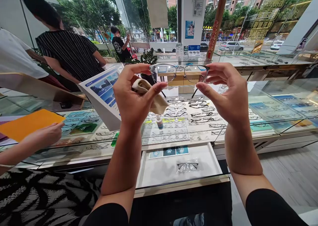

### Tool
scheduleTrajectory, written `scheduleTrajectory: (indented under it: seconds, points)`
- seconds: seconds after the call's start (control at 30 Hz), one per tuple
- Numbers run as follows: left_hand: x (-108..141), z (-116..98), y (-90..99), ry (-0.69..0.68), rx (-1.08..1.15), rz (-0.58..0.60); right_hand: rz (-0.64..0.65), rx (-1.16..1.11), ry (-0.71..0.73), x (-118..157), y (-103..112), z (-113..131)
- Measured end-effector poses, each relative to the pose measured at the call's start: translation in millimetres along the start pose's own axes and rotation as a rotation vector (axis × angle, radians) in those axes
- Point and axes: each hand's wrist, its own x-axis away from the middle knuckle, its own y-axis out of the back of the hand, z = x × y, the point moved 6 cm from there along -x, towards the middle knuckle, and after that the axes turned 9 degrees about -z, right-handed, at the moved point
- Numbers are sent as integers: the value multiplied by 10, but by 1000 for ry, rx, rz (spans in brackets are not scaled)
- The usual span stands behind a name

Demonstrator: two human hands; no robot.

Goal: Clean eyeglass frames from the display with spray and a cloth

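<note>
Raised in front of me at about eye height is a pair of eyeglasses (180,68) with thin rims, its temples pointing away. My left hand (132,97) pinches the frame's left end and also holds a folded beige cleaning cloth (159,102) against the palm. At the frame's right end, my right hand (227,90) grips with thumb and fingers. Below the cloth, a small white bottle (159,121) stands on the glass counter. Under that, a pulled-out white drawer (161,173) holds another pair of glasses (187,166) in a clear bag.
Rows of eyeglasses (201,115) lie inside the glass display counter. A tilted calendar (101,93) stands left of my hand. Another person's hand (49,135) holds an orange sheet (31,123) at far left. People stand beyond the counter, near the window.
</note>
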Motion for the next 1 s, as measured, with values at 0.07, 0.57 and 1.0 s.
scheduleTrajectory:
  seconds: [0.07, 0.57, 1.0]
  points:
    - [6, 39, -11, 24, 12, 6, -13, 30, 18, 7, 2, 10]
    - [-18, 28, -26, 49, -8, 28, -82, 55, 22, -26, 26, 107]
    - [63, 38, -100, 60, -80, -44, -75, 71, 16, -36, 0, 106]
